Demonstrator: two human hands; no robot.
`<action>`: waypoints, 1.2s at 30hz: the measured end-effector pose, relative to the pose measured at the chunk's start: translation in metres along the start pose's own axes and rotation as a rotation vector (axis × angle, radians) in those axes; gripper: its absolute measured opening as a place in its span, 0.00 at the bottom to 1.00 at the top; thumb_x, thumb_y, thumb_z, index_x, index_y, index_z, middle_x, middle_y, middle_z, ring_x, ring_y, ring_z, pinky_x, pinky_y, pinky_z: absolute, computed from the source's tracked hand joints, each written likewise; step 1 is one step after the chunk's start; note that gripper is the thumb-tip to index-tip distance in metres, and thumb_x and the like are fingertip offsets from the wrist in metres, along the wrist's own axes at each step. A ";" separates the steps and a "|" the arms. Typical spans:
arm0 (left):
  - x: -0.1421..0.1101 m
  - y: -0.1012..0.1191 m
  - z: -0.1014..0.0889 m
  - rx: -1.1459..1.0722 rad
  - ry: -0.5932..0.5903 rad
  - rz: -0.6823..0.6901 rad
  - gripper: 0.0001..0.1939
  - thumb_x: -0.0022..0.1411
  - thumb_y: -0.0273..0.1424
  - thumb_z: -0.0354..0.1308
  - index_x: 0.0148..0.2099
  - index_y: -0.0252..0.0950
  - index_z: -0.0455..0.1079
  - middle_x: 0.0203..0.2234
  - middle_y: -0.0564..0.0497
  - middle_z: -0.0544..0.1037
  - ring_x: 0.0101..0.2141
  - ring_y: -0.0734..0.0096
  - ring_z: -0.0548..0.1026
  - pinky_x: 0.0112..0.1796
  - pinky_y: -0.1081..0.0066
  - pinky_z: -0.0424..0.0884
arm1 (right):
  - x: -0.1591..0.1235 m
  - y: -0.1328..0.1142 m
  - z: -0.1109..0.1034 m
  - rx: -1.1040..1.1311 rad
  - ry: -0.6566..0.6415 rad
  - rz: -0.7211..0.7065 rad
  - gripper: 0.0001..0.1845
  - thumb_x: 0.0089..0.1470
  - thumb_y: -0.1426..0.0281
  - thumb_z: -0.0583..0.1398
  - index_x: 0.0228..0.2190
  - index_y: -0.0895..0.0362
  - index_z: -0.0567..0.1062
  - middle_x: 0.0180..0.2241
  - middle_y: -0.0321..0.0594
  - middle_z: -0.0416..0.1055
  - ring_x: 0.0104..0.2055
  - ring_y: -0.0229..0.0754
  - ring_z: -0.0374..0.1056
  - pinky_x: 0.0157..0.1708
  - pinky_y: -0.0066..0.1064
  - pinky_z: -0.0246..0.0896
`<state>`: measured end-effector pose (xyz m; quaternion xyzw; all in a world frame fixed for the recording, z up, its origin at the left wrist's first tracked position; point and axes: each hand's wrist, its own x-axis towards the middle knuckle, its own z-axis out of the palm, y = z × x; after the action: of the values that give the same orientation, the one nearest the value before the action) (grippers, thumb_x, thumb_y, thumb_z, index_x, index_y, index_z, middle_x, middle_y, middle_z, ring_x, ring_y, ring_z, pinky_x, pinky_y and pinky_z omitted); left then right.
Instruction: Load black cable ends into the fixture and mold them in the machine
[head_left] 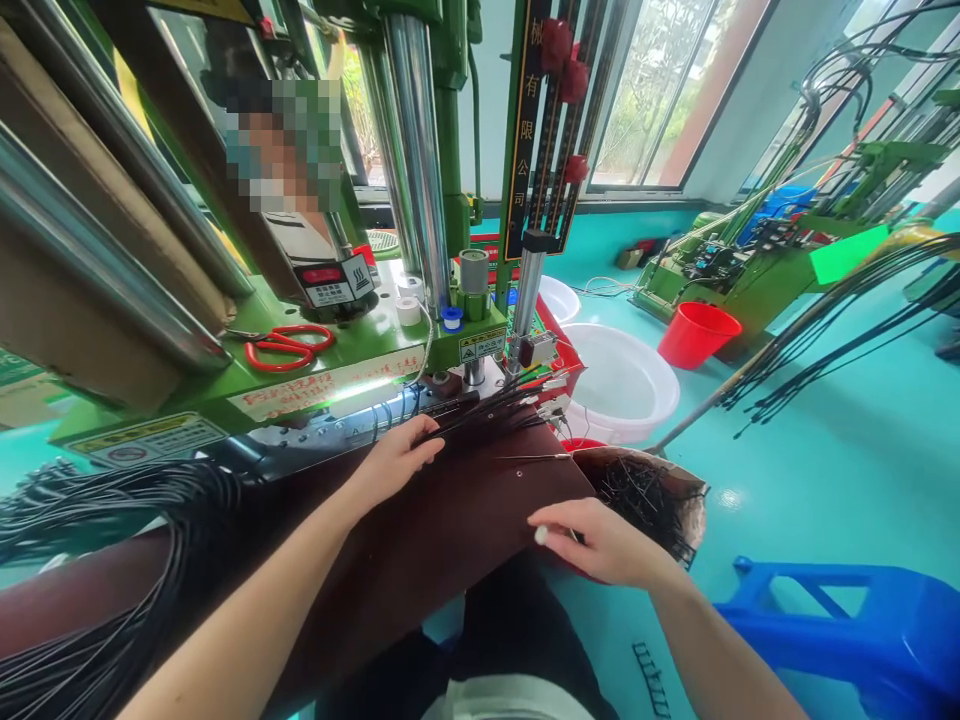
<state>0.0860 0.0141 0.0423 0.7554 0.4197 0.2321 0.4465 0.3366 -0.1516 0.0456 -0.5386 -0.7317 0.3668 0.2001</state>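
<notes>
My left hand (399, 460) is at the front of the green press, thumb and forefinger closed round the near end of a bundle of black cables (495, 408). These cables lie on the brown worktop (420, 540) and run to the right, ending in pale connectors. Over the worktop's right edge is my right hand (596, 540), its thumb and forefinger a little apart. A small white patch shows at a fingertip; whether it is a cover or a loose piece I cannot tell. A thin rod (536, 457) lies between the hands.
Red-handled scissors (289, 347) rest on the press bed (352, 370). Many black cables (180, 500) hang at left. At right are a box of black scraps (649, 495), a white tub (660, 385), a red bucket (697, 335) and a blue stool (847, 620). Another person stands behind the press.
</notes>
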 end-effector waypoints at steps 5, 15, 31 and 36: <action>-0.013 0.012 -0.005 -0.059 -0.172 -0.011 0.13 0.54 0.41 0.52 0.33 0.36 0.66 0.18 0.58 0.61 0.21 0.77 0.58 0.24 0.75 0.56 | 0.059 -0.010 0.027 0.960 0.106 -0.128 0.30 0.46 0.64 0.62 0.51 0.52 0.62 0.46 0.43 0.68 0.48 0.43 0.64 0.49 0.40 0.57; -0.096 0.007 0.010 -0.237 -0.273 -0.259 0.17 0.57 0.44 0.48 0.30 0.34 0.64 0.15 0.58 0.57 0.18 0.79 0.54 0.21 0.76 0.51 | 0.102 -0.049 0.017 1.365 0.214 -0.267 0.13 0.45 0.64 0.61 0.35 0.56 0.73 0.28 0.39 0.73 0.34 0.44 0.69 0.45 0.46 0.57; -0.137 -0.011 0.005 -0.030 -0.411 -0.303 0.14 0.54 0.41 0.52 0.25 0.37 0.67 0.20 0.53 0.68 0.27 0.71 0.65 0.29 0.74 0.59 | 0.095 -0.050 0.054 1.384 -0.034 -0.149 0.10 0.52 0.66 0.58 0.31 0.59 0.76 0.31 0.42 0.75 0.40 0.46 0.70 0.50 0.46 0.55; -0.130 0.012 0.032 -0.494 -0.379 -0.302 0.22 0.43 0.33 0.62 0.44 0.38 0.66 0.29 0.52 0.74 0.30 0.70 0.70 0.30 0.73 0.64 | 0.093 -0.050 0.079 1.097 -0.245 -0.110 0.12 0.49 0.63 0.60 0.34 0.57 0.77 0.49 0.41 0.68 0.49 0.45 0.64 0.52 0.40 0.54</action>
<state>0.0437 -0.1135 0.0399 0.5836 0.3675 0.1135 0.7152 0.2182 -0.0975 0.0225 -0.2700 -0.4788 0.7423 0.3833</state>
